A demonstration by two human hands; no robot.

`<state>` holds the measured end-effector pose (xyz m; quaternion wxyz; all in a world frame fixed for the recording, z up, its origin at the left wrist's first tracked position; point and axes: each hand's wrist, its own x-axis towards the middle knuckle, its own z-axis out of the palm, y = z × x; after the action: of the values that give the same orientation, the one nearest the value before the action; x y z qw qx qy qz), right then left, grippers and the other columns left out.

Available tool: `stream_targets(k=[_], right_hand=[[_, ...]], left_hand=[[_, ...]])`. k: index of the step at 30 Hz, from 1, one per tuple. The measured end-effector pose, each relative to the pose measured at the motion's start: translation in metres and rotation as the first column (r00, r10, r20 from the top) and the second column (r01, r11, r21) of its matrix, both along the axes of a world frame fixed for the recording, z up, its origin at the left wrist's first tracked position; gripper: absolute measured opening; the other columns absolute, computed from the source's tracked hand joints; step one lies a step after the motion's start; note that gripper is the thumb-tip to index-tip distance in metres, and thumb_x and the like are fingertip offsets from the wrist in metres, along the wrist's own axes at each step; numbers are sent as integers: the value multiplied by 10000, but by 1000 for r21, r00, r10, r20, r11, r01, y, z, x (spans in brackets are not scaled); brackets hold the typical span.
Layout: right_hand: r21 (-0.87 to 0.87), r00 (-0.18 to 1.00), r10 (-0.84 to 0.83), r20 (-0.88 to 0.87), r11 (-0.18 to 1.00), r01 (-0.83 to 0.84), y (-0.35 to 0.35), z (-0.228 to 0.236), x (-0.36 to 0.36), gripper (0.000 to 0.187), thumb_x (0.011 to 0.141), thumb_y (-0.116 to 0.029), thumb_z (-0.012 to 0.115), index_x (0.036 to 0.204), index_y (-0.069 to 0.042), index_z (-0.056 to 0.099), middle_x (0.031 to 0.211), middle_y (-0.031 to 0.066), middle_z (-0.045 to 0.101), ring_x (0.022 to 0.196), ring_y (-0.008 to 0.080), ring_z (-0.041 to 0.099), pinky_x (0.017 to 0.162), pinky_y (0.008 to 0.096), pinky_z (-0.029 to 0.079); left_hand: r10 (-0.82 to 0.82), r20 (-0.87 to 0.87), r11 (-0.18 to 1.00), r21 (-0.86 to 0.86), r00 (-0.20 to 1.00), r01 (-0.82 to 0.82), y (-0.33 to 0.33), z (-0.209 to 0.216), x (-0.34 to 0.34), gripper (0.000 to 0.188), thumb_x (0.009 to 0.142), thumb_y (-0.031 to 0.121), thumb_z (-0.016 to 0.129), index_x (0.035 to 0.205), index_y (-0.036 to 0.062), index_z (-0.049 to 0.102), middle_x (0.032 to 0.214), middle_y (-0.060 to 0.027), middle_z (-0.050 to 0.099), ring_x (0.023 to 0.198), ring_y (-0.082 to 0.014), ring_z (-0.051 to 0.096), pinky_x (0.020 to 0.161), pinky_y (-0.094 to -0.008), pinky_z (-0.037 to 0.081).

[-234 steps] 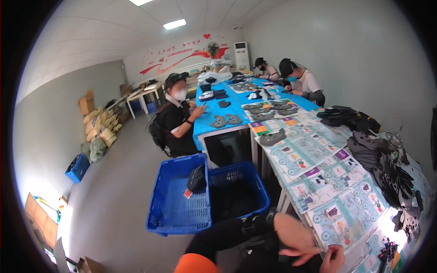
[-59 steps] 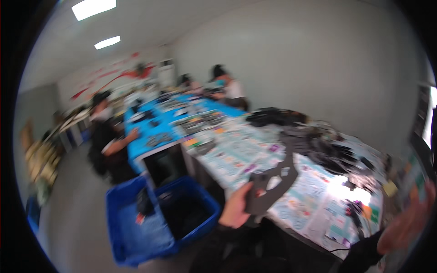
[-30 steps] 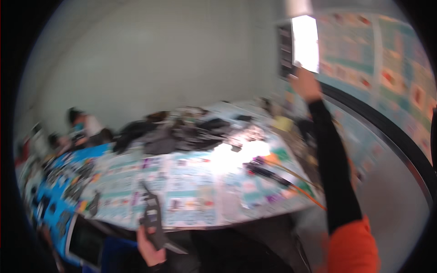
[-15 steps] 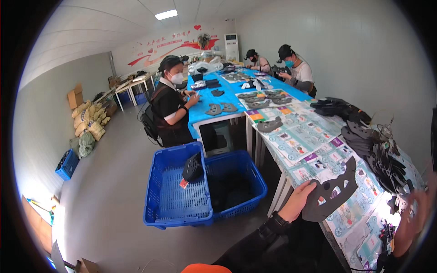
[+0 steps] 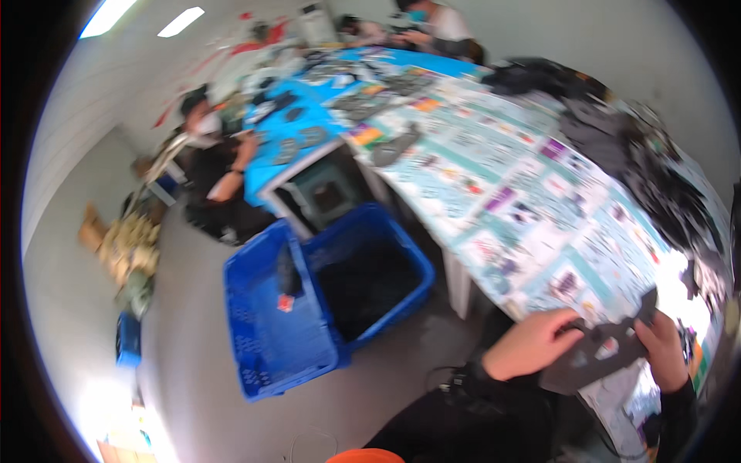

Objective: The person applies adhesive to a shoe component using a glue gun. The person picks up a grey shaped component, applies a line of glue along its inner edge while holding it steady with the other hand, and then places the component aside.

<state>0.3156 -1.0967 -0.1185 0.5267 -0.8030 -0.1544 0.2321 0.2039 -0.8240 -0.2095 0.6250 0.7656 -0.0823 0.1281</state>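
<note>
A dark grey, flat shaped piece with cut-out holes (image 5: 580, 369) is held up over the near edge of the table between both my hands. My left hand (image 5: 531, 342) pinches its upper left side, thumb and fingers closed on it. On the opposite end, my right hand (image 5: 665, 351) grips the piece with the thumb on its face. Another grey piece of similar look (image 5: 397, 145) lies farther along the table. Motion blurs the picture, so small details do not show.
The table (image 5: 532, 193) wears a printed cover, with heaps of dark grey pieces (image 5: 617, 147) along its right side. Two blue crates (image 5: 251, 332) stand on the floor to the left; the nearer holds a dark item. Other people (image 5: 216, 170) sit around the blue-covered table.
My right hand has come in from the right edge and taken hold of the grey piece's other end. The view has tilted and turned, so the room appears shifted.
</note>
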Motion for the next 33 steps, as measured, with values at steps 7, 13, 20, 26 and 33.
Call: stream_targets(k=[7, 13, 20, 26, 33], right_hand=[[810, 719, 571, -397, 586, -19, -37, 43, 4, 1112, 1031, -833, -31, 616, 5, 570, 522, 45, 421, 463, 172, 415, 482, 309, 337], [-98, 998, 37, -44, 994, -41, -67, 61, 0, 346, 1112, -297, 613, 1329, -28, 605, 956, 70, 695, 875, 160, 710, 646, 298, 546], [-559, 962, 57, 268, 823, 107, -128, 22, 9, 162, 949, -88, 724, 1073, 15, 706, 830, 83, 703, 787, 186, 706, 710, 334, 551], [-815, 946, 219, 241, 575, 74, -199, 5, 7, 587, 883, -335, 853, 1234, 55, 590, 1194, 220, 641, 1168, 406, 618, 1003, 474, 509], [-680, 867, 11, 498, 625, 383, -209, -34, 12, 836, 765, -201, 930, 1417, 60, 476, 1399, 213, 500, 1372, 427, 513, 1142, 452, 457]], left_hand=[[192, -458, 914, -240, 868, -328, 34, 7, 14, 372, 1040, 151, 741, 1387, 28, 685, 1035, 38, 684, 902, -62, 629, 838, -258, 543], [161, -344, 686, -635, 925, -356, 29, 2, 27, 289, 1054, 72, 681, 1336, 9, 680, 1066, -28, 749, 910, -103, 712, 784, -258, 579], [110, -406, 993, 13, 907, -115, -9, 10, 54, 234, 1052, 82, 715, 1269, 3, 680, 978, -8, 737, 736, -29, 602, 588, -230, 463], [123, -262, 992, 22, 957, -122, -30, 2, 78, 244, 1033, 67, 733, 1262, -1, 686, 937, -52, 740, 716, -77, 632, 586, -249, 471], [308, 57, 802, 521, 950, -292, -35, -15, 82, 351, 920, 100, 831, 1258, 52, 749, 902, -81, 651, 811, -262, 619, 718, -383, 495]])
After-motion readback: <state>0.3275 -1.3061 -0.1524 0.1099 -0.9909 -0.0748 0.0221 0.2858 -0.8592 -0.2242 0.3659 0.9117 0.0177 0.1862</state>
